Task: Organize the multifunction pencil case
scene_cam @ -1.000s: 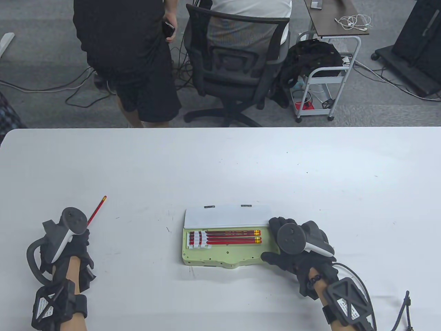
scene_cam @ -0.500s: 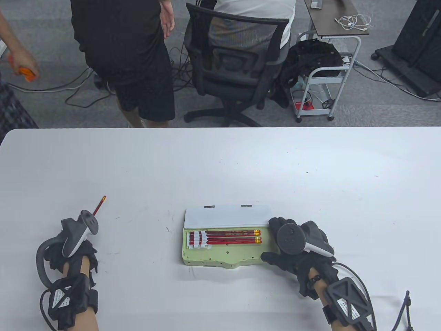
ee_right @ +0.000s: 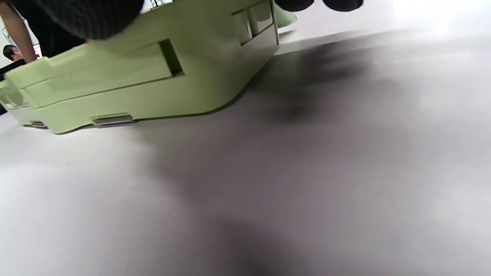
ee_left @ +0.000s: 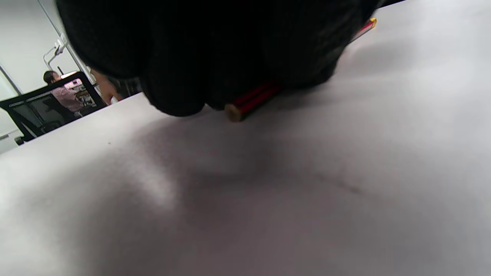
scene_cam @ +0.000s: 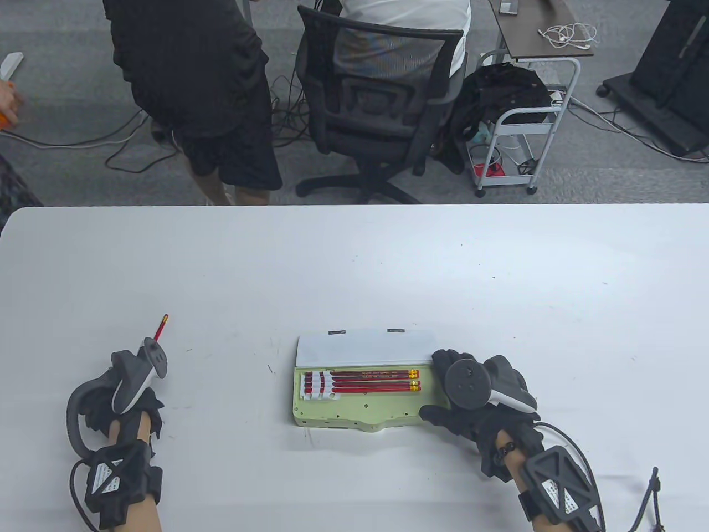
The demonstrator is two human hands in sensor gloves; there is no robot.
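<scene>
A light green pencil case [scene_cam: 354, 410] lies open on the white table, its white lid [scene_cam: 365, 346] folded back. Three red pencils [scene_cam: 371, 381] sit in its clips. My right hand [scene_cam: 462, 407] grips the case's right end; the case's side [ee_right: 145, 88] fills the right wrist view. My left hand [scene_cam: 130, 399] is at the near left, fingers curled around a loose red pencil [scene_cam: 160, 328] whose eraser end pokes out beyond the tracker. In the left wrist view the gloved fingers [ee_left: 215, 50] close over the pencil [ee_left: 249, 102], low over the table.
The white table [scene_cam: 354, 266] runs across the view. Beyond its far edge are an office chair [scene_cam: 376, 111], a standing person [scene_cam: 199, 94] and a white cart [scene_cam: 526, 133]. A black cable [scene_cam: 648, 499] lies at the near right corner.
My left hand has rotated and shifted slightly right, covering more of the loose pencil as its fingers close on it. The right hand and case have not moved.
</scene>
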